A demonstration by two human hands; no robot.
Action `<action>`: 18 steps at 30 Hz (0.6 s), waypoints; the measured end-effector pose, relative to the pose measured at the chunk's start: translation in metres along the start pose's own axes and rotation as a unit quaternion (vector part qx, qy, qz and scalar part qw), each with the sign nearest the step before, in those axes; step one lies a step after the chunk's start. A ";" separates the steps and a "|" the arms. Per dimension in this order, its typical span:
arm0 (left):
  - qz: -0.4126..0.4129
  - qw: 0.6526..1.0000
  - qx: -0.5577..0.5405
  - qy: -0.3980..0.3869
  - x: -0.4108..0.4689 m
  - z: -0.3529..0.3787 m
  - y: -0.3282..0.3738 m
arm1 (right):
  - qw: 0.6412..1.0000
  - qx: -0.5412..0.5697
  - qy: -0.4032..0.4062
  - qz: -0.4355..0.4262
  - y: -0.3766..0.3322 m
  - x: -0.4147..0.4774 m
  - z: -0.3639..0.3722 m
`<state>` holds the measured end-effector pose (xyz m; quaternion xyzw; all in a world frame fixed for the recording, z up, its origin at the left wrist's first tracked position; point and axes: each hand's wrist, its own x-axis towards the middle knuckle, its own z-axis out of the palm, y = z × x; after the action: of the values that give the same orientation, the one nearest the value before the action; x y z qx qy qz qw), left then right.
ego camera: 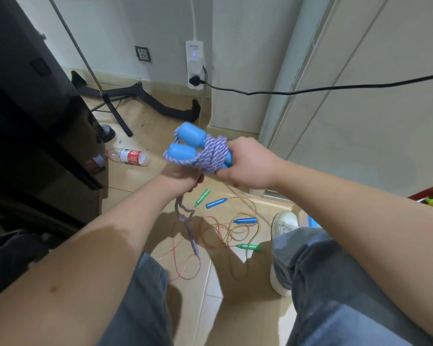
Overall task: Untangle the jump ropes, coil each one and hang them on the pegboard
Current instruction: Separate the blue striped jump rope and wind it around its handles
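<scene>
A purple-and-white braided jump rope (210, 156) with two light blue handles (191, 136) is wound into a bundle held above the floor. My right hand (248, 163) grips the right side of the bundle. My left hand (183, 178) holds it from below, and a loose end of the rope (188, 221) hangs down from that hand. On the floor beneath lie thin multicoloured ropes (225, 233) in a tangle, with two green handles (201, 198) and two blue handles (216, 203). No pegboard is in view.
A plastic bottle (129, 156) lies on the tiled floor at left, by dark furniture (35, 121). A stand's legs (145, 96) and a wall power strip (195, 63) with a black cable are behind. My legs in jeans and a white shoe (283, 226) are below.
</scene>
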<state>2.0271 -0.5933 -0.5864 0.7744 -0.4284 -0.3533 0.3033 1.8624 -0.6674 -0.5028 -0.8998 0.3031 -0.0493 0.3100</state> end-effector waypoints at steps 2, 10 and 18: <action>0.041 0.999 0.007 0.020 -0.004 0.000 0.013 | 0.995 -0.071 0.055 0.042 0.009 0.007 -0.005; 0.221 0.946 0.238 -0.021 -0.022 -0.004 0.031 | 0.955 -0.251 0.032 0.156 0.039 0.019 0.001; 0.305 0.896 0.316 0.060 -0.011 -0.022 0.029 | 0.919 -0.354 -0.168 -0.032 0.031 0.011 0.024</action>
<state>2.0273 -0.5927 -0.5480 0.6805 -0.7137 -0.0416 0.1607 1.8627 -0.6803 -0.5414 -0.9550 0.2154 0.2033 0.0160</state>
